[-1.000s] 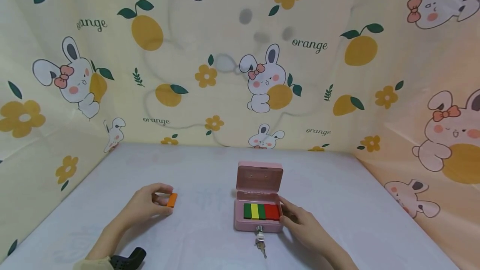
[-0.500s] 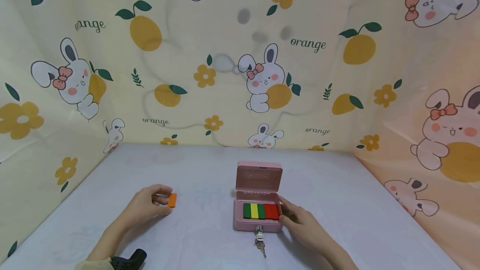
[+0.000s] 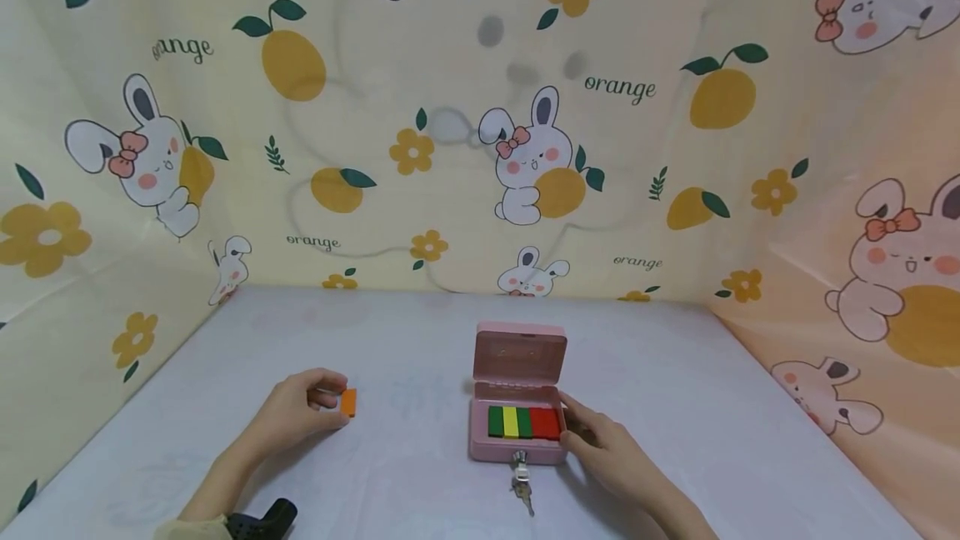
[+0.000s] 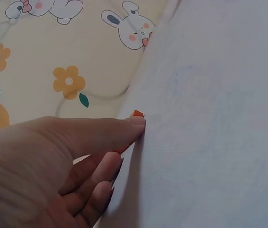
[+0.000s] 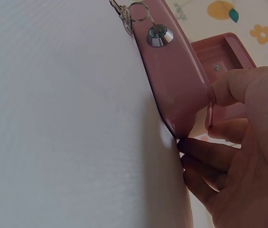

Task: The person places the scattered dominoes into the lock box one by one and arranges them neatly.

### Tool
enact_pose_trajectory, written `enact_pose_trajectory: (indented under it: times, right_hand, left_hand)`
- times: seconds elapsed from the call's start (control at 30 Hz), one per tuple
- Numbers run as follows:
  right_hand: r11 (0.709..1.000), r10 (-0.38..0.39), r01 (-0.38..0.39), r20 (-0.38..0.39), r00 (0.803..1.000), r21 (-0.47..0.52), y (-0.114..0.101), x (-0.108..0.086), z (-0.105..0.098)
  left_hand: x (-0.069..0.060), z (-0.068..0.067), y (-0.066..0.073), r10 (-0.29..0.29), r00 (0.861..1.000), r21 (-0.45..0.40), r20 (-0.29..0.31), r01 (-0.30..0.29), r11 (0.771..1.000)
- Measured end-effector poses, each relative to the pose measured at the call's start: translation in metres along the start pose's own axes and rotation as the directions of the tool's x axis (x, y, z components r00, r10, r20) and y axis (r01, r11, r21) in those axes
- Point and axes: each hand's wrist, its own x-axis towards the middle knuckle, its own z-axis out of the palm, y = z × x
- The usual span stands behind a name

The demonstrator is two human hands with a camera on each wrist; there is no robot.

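Note:
On the left side of the table my left hand point(image 3: 292, 407) pinches a small orange block point(image 3: 349, 402) between thumb and fingertips. In the left wrist view the thumb covers most of that orange block point(image 4: 137, 113), close to the white surface. A pink metal cash box point(image 3: 517, 452) stands with its lid point(image 3: 519, 358) raised. Inside it lie green point(image 3: 496, 422), yellow point(image 3: 511, 422) and red point(image 3: 544, 423) blocks side by side. My right hand point(image 3: 603, 444) holds the box by its right side, thumb at the rim and fingers along the outer wall point(image 5: 181, 90).
Keys point(image 3: 522, 488) hang on a ring from the lock at the box's front. White cloth covers the table point(image 3: 420, 482). A printed curtain point(image 3: 465, 190) rises behind and at both sides. A black device point(image 3: 264, 520) sits at my left wrist.
The orange block has shifted and turned slightly at my left fingertips. My right hand and the cash box have stayed in place.

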Motion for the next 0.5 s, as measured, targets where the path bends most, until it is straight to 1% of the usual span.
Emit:
enact_pose_trajectory:
  times: [0.17, 0.37, 0.5]
  right_hand:
    - [1.0, -0.01, 0.01, 0.0, 1.0, -0.013, -0.0003, -0.0001, -0.0014]
    - [1.0, 0.005, -0.004, 0.004, 1.0, -0.014, -0.0004, 0.0006, -0.0006]
    - [1.0, 0.001, -0.001, 0.002, 1.0, -0.011, -0.0001, 0.0013, 0.0]
  left_hand:
    - [0.0009, 0.0012, -0.0007, 0.0, 1.0, 0.002, -0.01, 0.0, 1.0]
    - [0.0016, 0.0029, -0.0001, -0.006, 1.0, -0.002, -0.024, 0.006, 1.0]
    - [-0.0001, 0.0012, 0.0027, 0.027, 0.998, -0.015, -0.053, -0.028, 1.0]
